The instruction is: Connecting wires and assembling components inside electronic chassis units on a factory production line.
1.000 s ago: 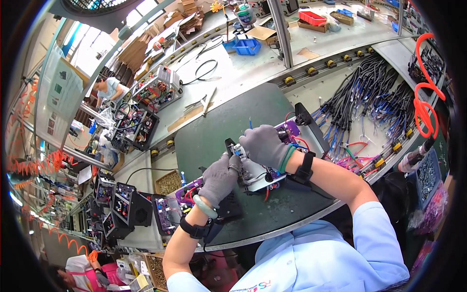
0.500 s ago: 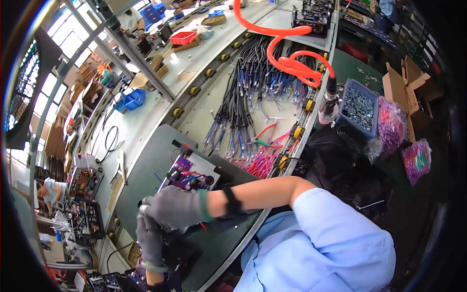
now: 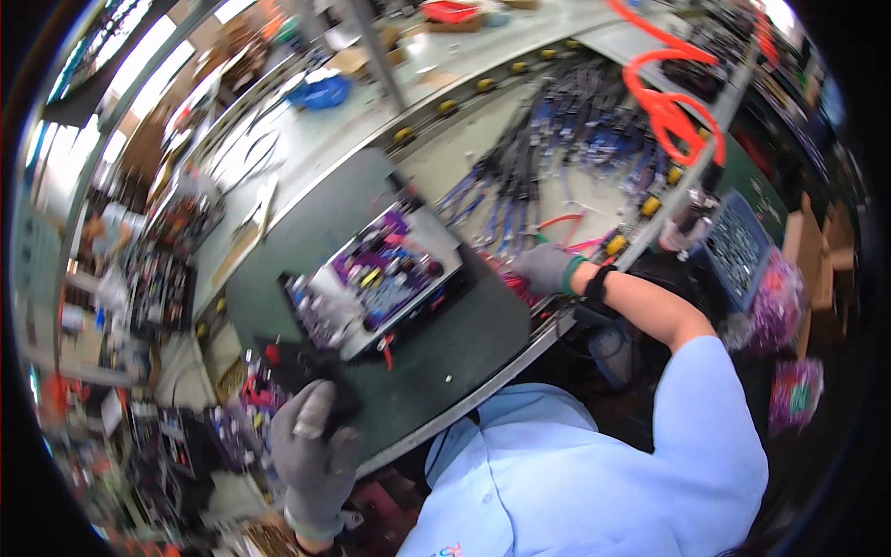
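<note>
My left hand [image 3: 314, 450], in a grey glove with a pale wrapped finger, hovers at the lower left beside the dark board. Its fingers look loosely apart, with nothing visible in them. My right hand [image 3: 546, 269], also gloved in grey, reaches down to a pile of red and pink wires [image 3: 509, 278]. Its fingertips blur into the wires, so I cannot tell whether they grip any. Between the hands, a metal-framed electronic unit [image 3: 376, 277] with a purple circuit board lies on the dark green board [image 3: 436, 348]. A short red wire [image 3: 386, 351] sticks out of its near side.
Black and blue cable bundles [image 3: 529, 153] lie beyond the wires. An orange coiled hose [image 3: 673, 116] hangs above a power driver [image 3: 691, 218]. At right are a blue bin of screws [image 3: 738, 249], bagged pink parts [image 3: 778, 302] and a cardboard box [image 3: 817, 260]. Other units [image 3: 167, 269] stand at left.
My hands were together over the near left end of the unit. My right hand has moved right to the red wires, and my left has drawn back. The view has shifted, uncovering the unit.
</note>
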{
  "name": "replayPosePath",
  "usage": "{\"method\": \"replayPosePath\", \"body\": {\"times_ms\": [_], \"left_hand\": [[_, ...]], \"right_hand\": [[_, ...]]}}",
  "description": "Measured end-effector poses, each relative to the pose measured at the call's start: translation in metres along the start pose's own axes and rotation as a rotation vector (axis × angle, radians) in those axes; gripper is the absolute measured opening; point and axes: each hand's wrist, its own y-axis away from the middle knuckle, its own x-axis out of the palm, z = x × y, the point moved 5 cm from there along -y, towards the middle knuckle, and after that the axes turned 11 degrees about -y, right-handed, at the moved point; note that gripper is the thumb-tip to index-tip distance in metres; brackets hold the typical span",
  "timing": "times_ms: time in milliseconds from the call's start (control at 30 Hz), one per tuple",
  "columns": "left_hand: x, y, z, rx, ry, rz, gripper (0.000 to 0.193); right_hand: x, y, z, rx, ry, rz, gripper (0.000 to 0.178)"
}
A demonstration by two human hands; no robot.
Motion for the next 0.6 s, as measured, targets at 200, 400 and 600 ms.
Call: {"method": "replayPosePath", "body": {"times_ms": [200, 400, 600], "left_hand": [[-0.001, 0.059, -0.004, -0.033, 0.020, -0.042, 0.041], [0.017, 0.128, 0.034, -0.513, 0.532, -0.043, 0.032], [0.045, 0.147, 0.032, -0.563, 0.608, 0.015, 0.031]], "right_hand": [[-0.007, -0.014, -0.021, 0.114, 0.108, 0.004, 0.016], [-0.043, 0.003, -0.036, 0.278, -0.052, -0.203, 0.021], [-0.054, 0.022, -0.039, 0.266, -0.329, -0.364, 0.027]]}}
